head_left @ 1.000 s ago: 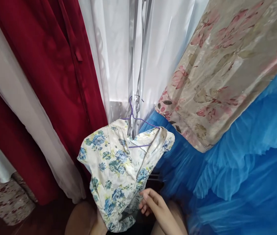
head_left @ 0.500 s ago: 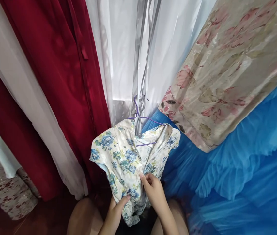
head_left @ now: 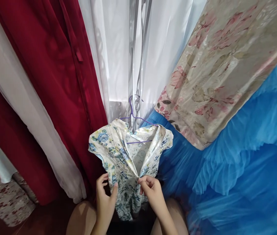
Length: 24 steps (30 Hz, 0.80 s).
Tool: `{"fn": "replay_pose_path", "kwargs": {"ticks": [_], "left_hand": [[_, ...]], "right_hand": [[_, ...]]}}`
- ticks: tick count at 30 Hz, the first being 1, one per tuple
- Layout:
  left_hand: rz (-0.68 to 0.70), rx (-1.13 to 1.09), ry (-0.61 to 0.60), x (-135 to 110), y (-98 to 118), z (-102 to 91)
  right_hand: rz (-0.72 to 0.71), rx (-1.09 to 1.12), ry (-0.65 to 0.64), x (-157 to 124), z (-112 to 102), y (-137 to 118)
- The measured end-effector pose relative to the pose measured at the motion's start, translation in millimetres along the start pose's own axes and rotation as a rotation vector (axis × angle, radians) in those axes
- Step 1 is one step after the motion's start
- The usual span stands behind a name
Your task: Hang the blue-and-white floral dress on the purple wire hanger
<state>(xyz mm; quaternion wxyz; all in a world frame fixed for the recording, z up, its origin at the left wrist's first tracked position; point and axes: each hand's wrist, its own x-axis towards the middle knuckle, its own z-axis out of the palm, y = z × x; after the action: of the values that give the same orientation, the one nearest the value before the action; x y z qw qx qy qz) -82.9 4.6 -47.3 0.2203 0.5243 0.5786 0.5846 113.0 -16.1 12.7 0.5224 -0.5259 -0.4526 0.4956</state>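
A white floral dress (head_left: 123, 169) with blue flowers and short sleeves hangs on a purple wire hanger (head_left: 131, 111). Its front opens in a V, and the hanger's lower bar shows inside. At the bottom of that V, my right hand (head_left: 151, 189) pinches the front edge between thumb and bent fingers; what exactly lies under the fingertips is too small to tell. My left hand (head_left: 106, 195) is at the dress's left side, thumb and fingers apart, with the thumb near the fabric. The lower end of the dress bunches between my knees.
Red cloth (head_left: 55, 81) and pale cloth (head_left: 25, 107) hang on the left. White drapery (head_left: 118, 58) with grey ribbons (head_left: 135, 49) hangs behind the hanger. To the right are a beige floral garment (head_left: 209, 91) and ruffled blue tulle (head_left: 246, 176).
My left hand has let go of the lower fabric and moved up and left, its fingers spreading. The dress hangs straighter, its neckline wider. My right hand stays at the front opening.
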Motion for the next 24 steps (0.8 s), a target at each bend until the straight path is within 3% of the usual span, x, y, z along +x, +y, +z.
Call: {"fn": "replay_pose_path", "kwargs": {"ticks": [3, 5, 9, 13, 16, 18, 21, 24], "left_hand": [[0.2, 0.039, -0.268, -5, 22, 21.0], [0.226, 0.023, -0.401, -6, 35, 34.1], [0.223, 0.036, -0.442, -4, 44, 46.9], [0.244, 0.068, -0.491, -9, 45, 53.1], [0.227, 0.093, -0.531, -17, 46, 61.6], [0.216, 0.096, -0.597, -21, 46, 66.2], [0.214, 0.057, -0.683, -15, 50, 64.2], [0.265, -0.058, -0.631, 16, 68, 50.7]], "right_hand": [[0.011, -0.003, -0.102, 2, 11, -2], [0.022, 0.017, -0.175, 5, 18, -5], [-0.001, 0.002, -0.18, 24, 19, -31], [-0.143, 0.009, -0.072, 67, 14, -98], [-0.249, 0.014, -0.016, 100, 22, -151], [-0.298, 0.029, 0.018, 113, 29, -173], [-0.347, 0.063, 0.03, 117, 35, -178], [-0.321, 0.097, 0.006, 108, 31, -167]]}}
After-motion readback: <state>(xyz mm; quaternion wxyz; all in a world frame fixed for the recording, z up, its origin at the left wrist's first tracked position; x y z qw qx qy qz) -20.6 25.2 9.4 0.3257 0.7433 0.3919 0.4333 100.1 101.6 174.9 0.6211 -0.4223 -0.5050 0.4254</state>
